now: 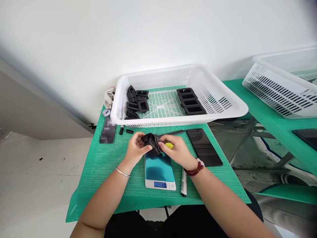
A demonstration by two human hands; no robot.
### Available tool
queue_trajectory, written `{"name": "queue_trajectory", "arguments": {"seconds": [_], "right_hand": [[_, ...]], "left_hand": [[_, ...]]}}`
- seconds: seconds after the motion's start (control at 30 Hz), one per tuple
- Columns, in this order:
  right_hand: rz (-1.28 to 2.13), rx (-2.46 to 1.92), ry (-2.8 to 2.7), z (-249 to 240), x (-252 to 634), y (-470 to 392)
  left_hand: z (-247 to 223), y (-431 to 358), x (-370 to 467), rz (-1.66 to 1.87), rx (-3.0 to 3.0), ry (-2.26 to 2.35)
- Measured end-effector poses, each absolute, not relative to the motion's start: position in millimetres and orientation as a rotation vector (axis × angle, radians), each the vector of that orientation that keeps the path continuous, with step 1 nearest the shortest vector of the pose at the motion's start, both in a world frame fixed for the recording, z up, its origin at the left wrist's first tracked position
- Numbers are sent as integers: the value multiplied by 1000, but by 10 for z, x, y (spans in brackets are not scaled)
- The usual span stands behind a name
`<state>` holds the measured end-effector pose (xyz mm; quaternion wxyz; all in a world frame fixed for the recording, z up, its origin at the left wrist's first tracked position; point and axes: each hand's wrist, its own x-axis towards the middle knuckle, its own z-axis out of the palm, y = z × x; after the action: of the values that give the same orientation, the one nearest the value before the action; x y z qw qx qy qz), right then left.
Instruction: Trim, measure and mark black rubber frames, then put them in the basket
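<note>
Both my hands hold a black molded part [153, 147] with a flanged rim, just above a small digital scale [159, 168]. My left hand [136, 148] grips its left side, thumb along the front. On the other side my right hand [177, 148] pinches the part between thumb and fingers; whether it is one piece or two pressed together I cannot tell. The scale has a shiny blue-green top and its display appears to read 0.0. A yellow object [169, 145] shows partly behind my right hand. Beside the scale lies a white marker [183, 183], partly under my right wrist.
A white plastic basket [178, 121] stands behind, with jumbled black parts [137, 100] at left and a neat row [190, 101] at right. A dark tablet [205, 147] lies to the right. Further right are another basket [277, 89] and table. A cloth [109, 98] sits at left.
</note>
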<state>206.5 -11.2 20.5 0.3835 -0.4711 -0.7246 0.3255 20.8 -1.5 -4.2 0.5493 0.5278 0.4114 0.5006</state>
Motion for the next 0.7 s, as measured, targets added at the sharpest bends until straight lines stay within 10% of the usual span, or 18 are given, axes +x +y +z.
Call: {"name": "queue_trajectory", "arguments": {"seconds": [0.7], "right_hand": [[545,-1208,-1959,127,2054,-108]], "left_hand": [[-26,-39,221,1071,1219,804]]}}
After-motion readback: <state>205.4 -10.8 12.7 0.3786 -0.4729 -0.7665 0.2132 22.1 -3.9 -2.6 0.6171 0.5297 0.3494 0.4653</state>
